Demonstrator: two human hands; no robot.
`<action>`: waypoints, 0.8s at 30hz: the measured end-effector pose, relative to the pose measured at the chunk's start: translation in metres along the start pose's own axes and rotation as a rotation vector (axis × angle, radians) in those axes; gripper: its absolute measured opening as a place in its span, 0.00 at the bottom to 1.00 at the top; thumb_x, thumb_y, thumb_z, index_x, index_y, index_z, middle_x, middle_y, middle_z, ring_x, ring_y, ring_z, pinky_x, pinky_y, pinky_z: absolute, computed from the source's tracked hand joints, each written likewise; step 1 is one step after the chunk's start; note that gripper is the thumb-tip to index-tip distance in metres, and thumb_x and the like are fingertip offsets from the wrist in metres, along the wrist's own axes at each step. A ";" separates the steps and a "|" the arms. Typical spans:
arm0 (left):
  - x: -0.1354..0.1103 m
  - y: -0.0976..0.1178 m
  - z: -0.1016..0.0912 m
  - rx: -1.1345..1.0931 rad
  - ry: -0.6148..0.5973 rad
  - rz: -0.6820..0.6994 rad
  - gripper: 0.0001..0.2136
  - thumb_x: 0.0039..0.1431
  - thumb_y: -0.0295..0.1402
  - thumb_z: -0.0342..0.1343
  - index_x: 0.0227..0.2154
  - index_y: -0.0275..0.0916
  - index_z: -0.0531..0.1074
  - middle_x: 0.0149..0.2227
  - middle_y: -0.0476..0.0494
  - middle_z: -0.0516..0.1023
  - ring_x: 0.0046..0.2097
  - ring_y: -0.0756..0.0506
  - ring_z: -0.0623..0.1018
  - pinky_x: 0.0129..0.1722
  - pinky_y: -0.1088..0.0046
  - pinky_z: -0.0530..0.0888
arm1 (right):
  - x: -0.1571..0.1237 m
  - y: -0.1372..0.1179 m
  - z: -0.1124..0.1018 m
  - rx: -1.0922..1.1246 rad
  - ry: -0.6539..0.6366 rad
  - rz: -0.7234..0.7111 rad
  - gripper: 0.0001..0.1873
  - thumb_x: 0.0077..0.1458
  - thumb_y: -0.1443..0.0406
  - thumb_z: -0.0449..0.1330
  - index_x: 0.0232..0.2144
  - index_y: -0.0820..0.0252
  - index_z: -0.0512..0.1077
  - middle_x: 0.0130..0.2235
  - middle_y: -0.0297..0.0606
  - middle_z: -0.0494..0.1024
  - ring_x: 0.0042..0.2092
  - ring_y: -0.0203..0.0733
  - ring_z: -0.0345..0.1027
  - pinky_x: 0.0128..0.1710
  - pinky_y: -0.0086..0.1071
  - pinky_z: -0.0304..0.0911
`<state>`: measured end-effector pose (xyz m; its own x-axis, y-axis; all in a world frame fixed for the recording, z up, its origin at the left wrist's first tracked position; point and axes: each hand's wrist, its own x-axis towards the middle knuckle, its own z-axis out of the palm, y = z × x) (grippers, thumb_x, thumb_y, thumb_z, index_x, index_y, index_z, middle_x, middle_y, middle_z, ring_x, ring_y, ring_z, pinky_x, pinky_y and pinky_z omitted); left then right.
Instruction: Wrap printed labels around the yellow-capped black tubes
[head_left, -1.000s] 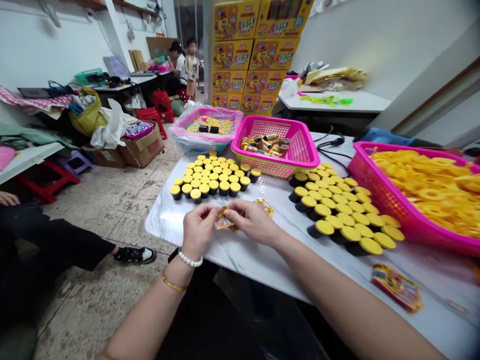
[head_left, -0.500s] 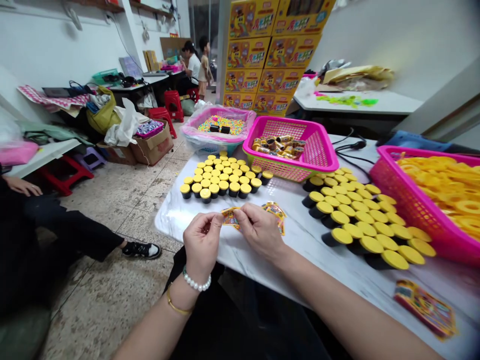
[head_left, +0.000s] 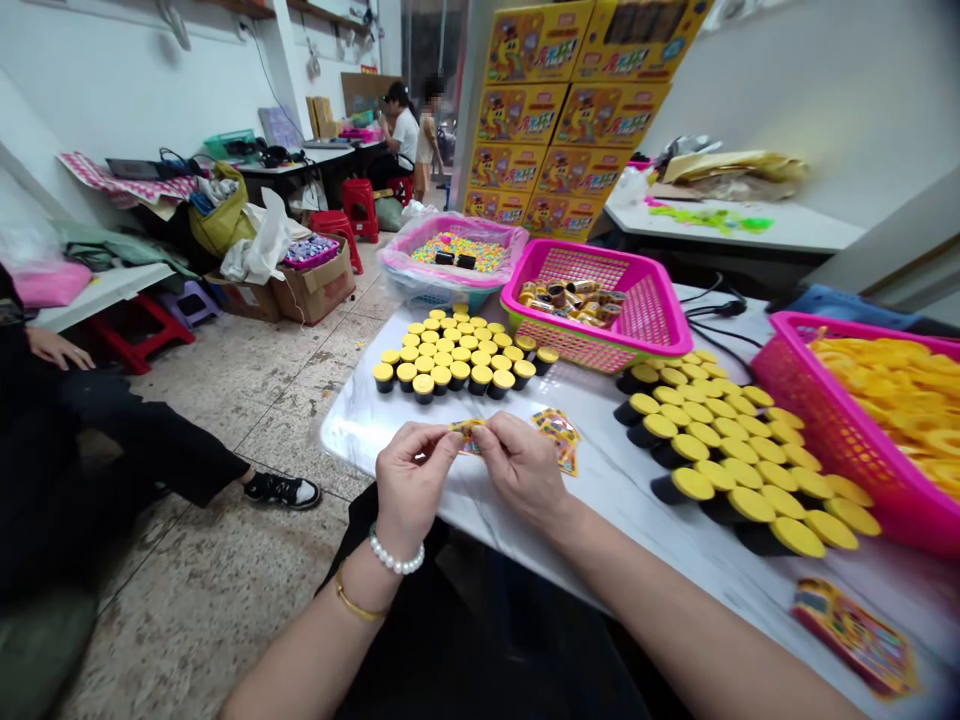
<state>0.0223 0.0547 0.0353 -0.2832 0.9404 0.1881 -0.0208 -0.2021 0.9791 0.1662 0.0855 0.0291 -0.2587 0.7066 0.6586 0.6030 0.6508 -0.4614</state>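
Between my two hands, over the table's front edge, is a small printed yellow-and-orange label [head_left: 469, 436]. My left hand [head_left: 417, 474] pinches its left end between thumb and forefinger. At its right end, my right hand [head_left: 520, 466] grips it the same way. Several similar labels [head_left: 559, 432] lie spread on the white marbled table [head_left: 360, 425] just beyond my right hand. A thicker stack of them [head_left: 855, 636] rests near the right front. Behind my hands stands a group of small black cups with yellow lids [head_left: 459, 352]; a larger group [head_left: 739, 440] stands to the right.
A lined basket of colourful beads [head_left: 450, 245], a pink basket of printed cups [head_left: 600, 300] and a pink basket of yellow rings [head_left: 892, 390] border the table. Yellow boxes [head_left: 562, 120] are stacked behind. A seated person's leg [head_left: 172, 440] extends at left.
The view has shifted slightly, so the scene sits a little further right and lower. Both hands still pinch the label, its visible part now shorter between the fingers.
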 end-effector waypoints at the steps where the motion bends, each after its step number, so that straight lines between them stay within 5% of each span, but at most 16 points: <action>1: 0.000 0.000 0.000 -0.007 0.015 0.006 0.05 0.52 0.34 0.66 0.30 0.38 0.82 0.32 0.44 0.77 0.34 0.48 0.76 0.32 0.74 0.74 | -0.001 0.000 0.001 -0.007 -0.009 -0.025 0.18 0.67 0.64 0.51 0.22 0.56 0.61 0.22 0.31 0.64 0.24 0.35 0.59 0.26 0.30 0.54; 7: 0.001 0.004 -0.008 0.010 0.015 -0.128 0.03 0.50 0.31 0.66 0.27 0.38 0.83 0.29 0.43 0.80 0.30 0.49 0.77 0.32 0.76 0.74 | -0.006 -0.003 0.009 -0.067 -0.026 -0.122 0.18 0.66 0.65 0.53 0.22 0.57 0.64 0.23 0.32 0.64 0.25 0.35 0.59 0.26 0.30 0.53; 11: 0.000 0.000 -0.025 -0.096 -0.051 -0.301 0.11 0.52 0.39 0.66 0.27 0.35 0.79 0.21 0.47 0.76 0.17 0.55 0.67 0.17 0.80 0.62 | 0.000 -0.009 0.009 -0.010 -0.089 -0.194 0.18 0.65 0.66 0.54 0.22 0.58 0.67 0.23 0.33 0.66 0.27 0.36 0.61 0.27 0.30 0.56; 16: 0.011 -0.003 -0.061 -0.350 -0.108 -0.536 0.19 0.43 0.43 0.72 0.30 0.32 0.77 0.21 0.48 0.76 0.13 0.59 0.60 0.11 0.83 0.51 | 0.059 -0.019 0.017 -0.017 -0.136 -0.273 0.09 0.61 0.64 0.59 0.42 0.59 0.76 0.43 0.46 0.76 0.47 0.47 0.69 0.49 0.41 0.66; 20: 0.023 0.004 -0.087 -0.505 -0.085 -0.677 0.18 0.39 0.34 0.75 0.30 0.29 0.77 0.27 0.45 0.78 0.15 0.62 0.61 0.11 0.88 0.51 | 0.120 -0.020 0.052 -0.294 -0.405 -0.354 0.26 0.50 0.64 0.68 0.53 0.56 0.75 0.66 0.51 0.61 0.68 0.64 0.48 0.65 0.59 0.48; 24: 0.031 0.009 -0.108 -0.614 -0.127 -0.692 0.12 0.47 0.30 0.70 0.30 0.28 0.76 0.31 0.43 0.79 0.16 0.63 0.61 0.11 0.90 0.52 | 0.143 -0.013 0.086 -0.449 -0.612 -0.428 0.12 0.52 0.65 0.66 0.41 0.60 0.81 0.67 0.49 0.62 0.71 0.65 0.42 0.69 0.59 0.35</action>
<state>-0.0898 0.0526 0.0412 0.0881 0.9209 -0.3797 -0.6591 0.3397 0.6710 0.0563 0.2027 0.0780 -0.8137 0.5352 0.2268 0.5682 0.8148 0.1156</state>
